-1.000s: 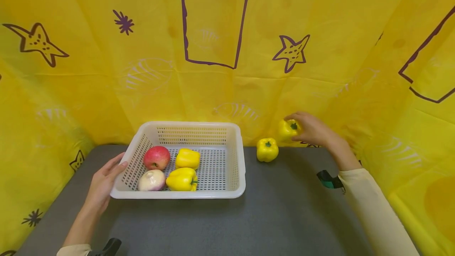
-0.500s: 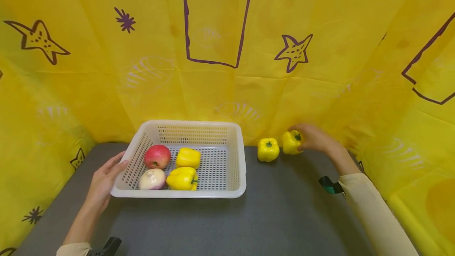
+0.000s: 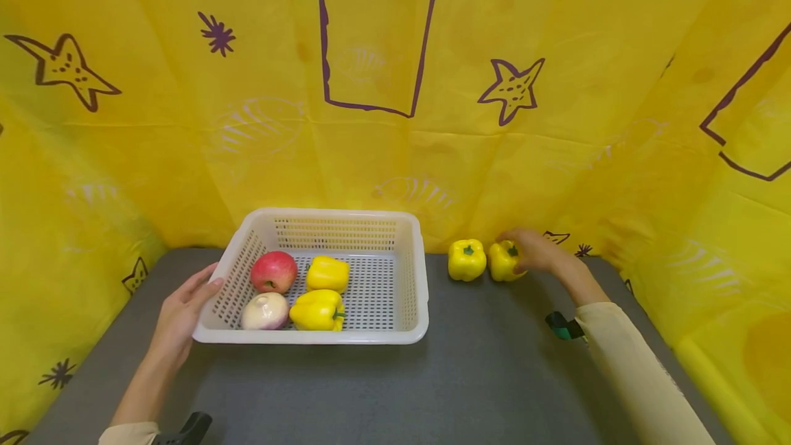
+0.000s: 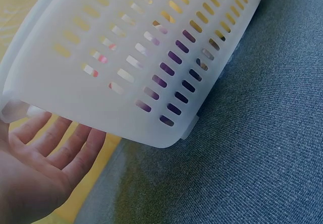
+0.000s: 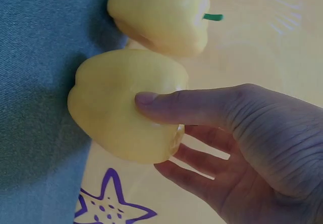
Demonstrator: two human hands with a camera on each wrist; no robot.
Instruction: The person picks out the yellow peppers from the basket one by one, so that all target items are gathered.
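My right hand [image 3: 536, 251] holds a yellow bell pepper [image 3: 502, 261] upright at the back of the table. In the right wrist view, the thumb lies on the pepper's [image 5: 126, 108] near side and the fingers reach behind it. Just left of it stands another yellow bell pepper [image 3: 467, 260]. My left hand [image 3: 176, 318] grips the left end of a white plastic basket [image 3: 309, 338], thumb at the rim. Inside the basket are a red apple [image 3: 274, 272], a white-and-purple onion-like bulb [image 3: 265, 311], and two yellow bell peppers [image 3: 327, 275] lying on their sides.
A grey cloth-like surface [image 3: 346, 397] covers the table. Yellow printed fabric [image 3: 371, 150] hangs right behind the table's back edge and along both sides.
My right hand has lowered the yellow bell pepper from in front of the fabric to the table, beside the other loose pepper. The left hand and basket have stayed in place.
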